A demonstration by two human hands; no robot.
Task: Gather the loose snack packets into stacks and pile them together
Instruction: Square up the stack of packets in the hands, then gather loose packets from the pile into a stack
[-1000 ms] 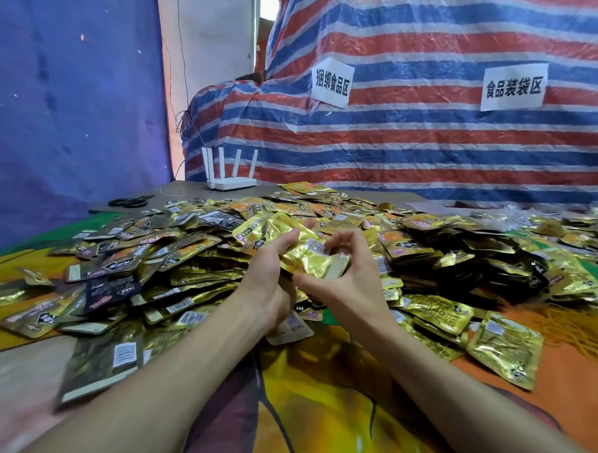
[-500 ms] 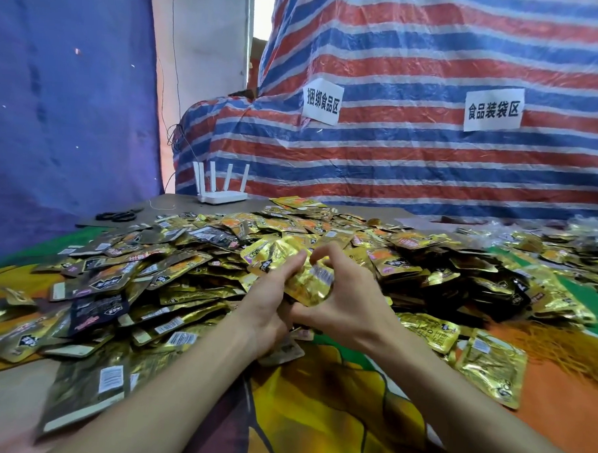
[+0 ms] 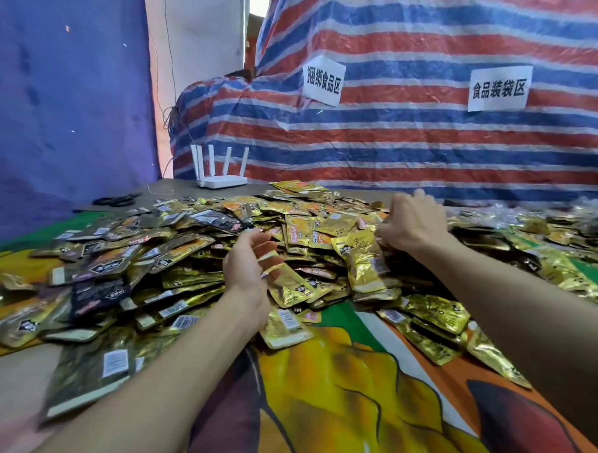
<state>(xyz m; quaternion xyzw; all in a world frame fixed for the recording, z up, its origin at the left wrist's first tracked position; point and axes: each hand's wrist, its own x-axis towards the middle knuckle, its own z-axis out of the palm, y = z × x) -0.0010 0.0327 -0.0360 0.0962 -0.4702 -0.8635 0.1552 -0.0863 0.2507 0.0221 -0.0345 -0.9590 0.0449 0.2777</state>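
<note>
Hands over heaped packets [image 3: 186, 255], centre frame.
Left hand [image 3: 249, 262] hangs open; right hand [image 3: 410, 224] curls into them, grip unclear. Slick foil stacks could slide apart.

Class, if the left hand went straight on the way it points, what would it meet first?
Probably the gold packet at the left hand's fingertips; depth is unclear, so they may already touch.
</note>
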